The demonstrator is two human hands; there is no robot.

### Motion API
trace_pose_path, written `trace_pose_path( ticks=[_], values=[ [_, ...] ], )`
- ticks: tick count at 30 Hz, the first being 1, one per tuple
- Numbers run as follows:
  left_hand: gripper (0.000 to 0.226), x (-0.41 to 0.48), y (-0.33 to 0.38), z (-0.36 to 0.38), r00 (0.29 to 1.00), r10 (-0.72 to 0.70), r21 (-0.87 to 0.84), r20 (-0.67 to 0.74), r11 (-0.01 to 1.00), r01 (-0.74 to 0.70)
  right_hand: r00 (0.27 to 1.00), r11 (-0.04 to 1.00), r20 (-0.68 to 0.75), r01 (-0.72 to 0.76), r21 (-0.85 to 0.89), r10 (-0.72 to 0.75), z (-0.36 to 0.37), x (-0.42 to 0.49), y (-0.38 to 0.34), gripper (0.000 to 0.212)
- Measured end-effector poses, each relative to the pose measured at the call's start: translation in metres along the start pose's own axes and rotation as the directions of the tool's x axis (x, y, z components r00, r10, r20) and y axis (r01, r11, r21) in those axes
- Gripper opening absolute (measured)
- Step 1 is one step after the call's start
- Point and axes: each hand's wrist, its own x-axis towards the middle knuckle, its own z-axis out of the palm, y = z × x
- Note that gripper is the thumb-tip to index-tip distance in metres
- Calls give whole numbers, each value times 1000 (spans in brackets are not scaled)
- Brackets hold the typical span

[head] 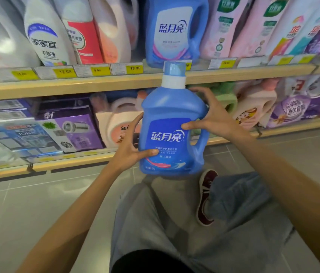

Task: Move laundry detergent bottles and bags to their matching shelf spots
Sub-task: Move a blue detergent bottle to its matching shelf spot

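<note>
While hanging upright in mid-air before the shelving, clamped from both sides: a tall blue plastic detergent bottle with white collar and blue cap point(172, 134). Left hand point(131, 148) wrapped round the lower left flank, thumb pressed across the front label; right hand point(214, 119) curled over the right shoulder by the moulded handle point(204, 138), thumb on the label edge. Directly above and behind, on the pale wooden upper shelf point(76, 86), a matching blue handled bottle point(175, 32) — probably the spot to aim for. Likely full, so heavy and bottom-weighted, with liquid apt to slosh on a quick tilt. Stiff walls, yielding a little under a hard squeeze; smooth glossy skin, probably slippery in bare palms. Not fragile, though liable to crack at the cap if dropped. Best taken through the handle loop with one hand, the other under the base for the lift. Avoid lifting by the cap alone. Keep upright and slide in beside its twin, label forward.
</note>
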Motion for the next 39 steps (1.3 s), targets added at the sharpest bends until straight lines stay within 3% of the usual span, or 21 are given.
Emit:
trace_pose_path(
  ticks=[9,24,35,39],
  values=[
    [88,-20,-64,14,980,-200,-137,1,971,199,983,985,57,-174,0,174,39,-3,54,91],
    [88,49,-102,44,948,-317,-114,-32,943,311,956,956,118,-280,87,269,27,49,138,89],
    [85,130,-112,62,960,-278,-54,-21,960,276,970,964,83,-239,115,231,-1,105,193,91],
    [83,156,-122,55,972,-232,-37,-34,972,231,973,963,52,-231,142,226,2,124,206,101]
  ],
)
